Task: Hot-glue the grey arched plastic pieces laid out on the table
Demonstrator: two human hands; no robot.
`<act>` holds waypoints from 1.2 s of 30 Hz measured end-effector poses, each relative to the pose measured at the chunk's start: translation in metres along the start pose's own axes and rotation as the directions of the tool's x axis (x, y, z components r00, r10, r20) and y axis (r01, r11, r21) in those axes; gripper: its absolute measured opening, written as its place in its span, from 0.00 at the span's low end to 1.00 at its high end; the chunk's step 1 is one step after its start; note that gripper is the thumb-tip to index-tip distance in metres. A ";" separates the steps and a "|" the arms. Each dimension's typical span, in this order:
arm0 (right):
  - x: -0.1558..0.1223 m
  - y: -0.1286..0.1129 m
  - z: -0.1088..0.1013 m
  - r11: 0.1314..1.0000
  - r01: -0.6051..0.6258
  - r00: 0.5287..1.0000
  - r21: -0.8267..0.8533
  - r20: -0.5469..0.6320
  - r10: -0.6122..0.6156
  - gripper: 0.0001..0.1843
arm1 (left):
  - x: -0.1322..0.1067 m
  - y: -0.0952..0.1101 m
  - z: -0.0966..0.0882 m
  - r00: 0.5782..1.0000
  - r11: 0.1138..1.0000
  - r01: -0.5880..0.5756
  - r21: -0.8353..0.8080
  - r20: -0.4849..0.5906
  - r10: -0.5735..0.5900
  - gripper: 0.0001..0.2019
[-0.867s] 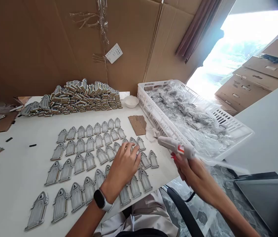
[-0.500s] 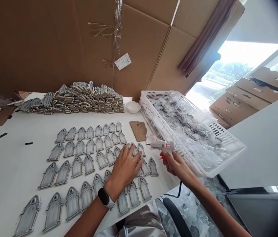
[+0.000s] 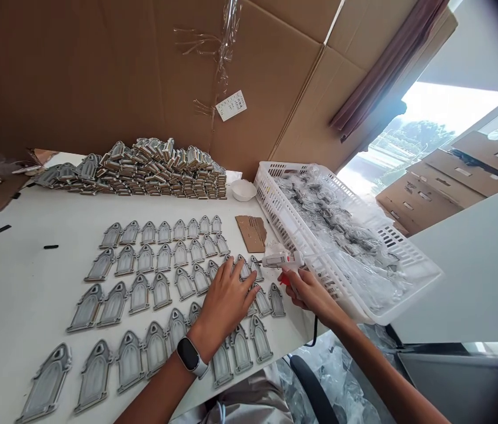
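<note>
My right hand (image 3: 309, 292) is wrapped around the handle of a white glue gun (image 3: 279, 259) with a red trigger. The nozzle points left, at the upper end of a small grey arched window-shaped piece (image 3: 256, 270); I cannot tell if it touches. With fingers spread, my left hand (image 3: 225, 300) rests over the rows of such pieces, covering some of them, its fingertips by an arched piece (image 3: 243, 268) beside the nozzle. More arched pieces (image 3: 130, 360) lie flat in several rows on the white table (image 3: 15, 300). A smartwatch (image 3: 188, 354) is on my left wrist.
Behind the rows rises a heap of stacked arched pieces (image 3: 160, 171). A white bowl (image 3: 243, 190) and a cardboard scrap (image 3: 251, 233) lie near a white plastic basket (image 3: 275, 203) full of bagged pieces, right of my hands. Black strips (image 3: 50, 247) lie at left. A cable hangs below the gun.
My right hand has moved the glue gun left, bringing its nozzle to the end arched piece. My left hand has stayed nearly in place. The view has shifted slightly.
</note>
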State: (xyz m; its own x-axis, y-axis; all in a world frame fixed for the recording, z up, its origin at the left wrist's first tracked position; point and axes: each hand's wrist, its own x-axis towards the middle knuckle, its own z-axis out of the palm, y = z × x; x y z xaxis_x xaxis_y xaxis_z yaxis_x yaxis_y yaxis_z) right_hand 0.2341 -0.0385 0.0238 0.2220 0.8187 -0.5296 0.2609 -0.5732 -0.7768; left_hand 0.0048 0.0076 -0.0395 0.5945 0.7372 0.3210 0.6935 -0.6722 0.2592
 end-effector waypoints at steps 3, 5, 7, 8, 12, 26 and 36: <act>0.003 0.002 -0.001 0.998 0.006 1.000 -0.062 0.002 -0.006 0.39 | 0.000 0.000 0.000 1.000 1.000 0.001 -0.001 -0.006 -0.001 0.22; 0.004 0.005 -0.003 0.991 0.029 0.999 -0.132 -0.010 -0.031 0.40 | -0.001 0.000 0.001 1.000 1.000 0.000 -0.002 -0.009 0.000 0.21; 0.006 0.006 -0.005 0.972 0.054 0.997 -0.229 -0.040 -0.065 0.41 | -0.001 0.000 0.002 1.000 1.000 -0.002 -0.004 -0.013 0.002 0.21; 0.006 0.006 -0.007 0.956 0.065 0.995 -0.285 -0.057 -0.085 0.41 | -0.002 0.000 0.002 1.000 1.000 -0.001 -0.005 -0.015 0.001 0.21; 0.003 -0.008 -0.013 0.854 0.115 0.980 -0.507 -0.085 -0.183 0.40 | -0.002 0.000 0.004 1.000 1.000 0.005 -0.009 -0.022 -0.005 0.22; -0.006 -0.103 -0.014 0.538 0.229 0.962 -0.811 0.102 -0.255 0.25 | 0.000 0.002 0.004 1.000 1.000 0.012 -0.021 -0.006 -0.012 0.22; -0.026 -0.051 -0.046 0.860 0.056 0.997 -0.507 -0.017 -0.076 0.42 | 0.014 -0.015 -0.003 0.999 0.996 -0.021 -0.092 0.042 0.025 0.19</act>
State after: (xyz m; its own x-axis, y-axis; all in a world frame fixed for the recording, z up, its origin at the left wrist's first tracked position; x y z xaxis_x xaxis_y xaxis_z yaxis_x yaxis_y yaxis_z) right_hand 0.2579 -0.0322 0.0932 0.2179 0.8590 -0.4633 0.7133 -0.4642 -0.5251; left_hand 0.0019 0.0281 -0.0365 0.6282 0.7223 0.2892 0.6404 -0.6911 0.3352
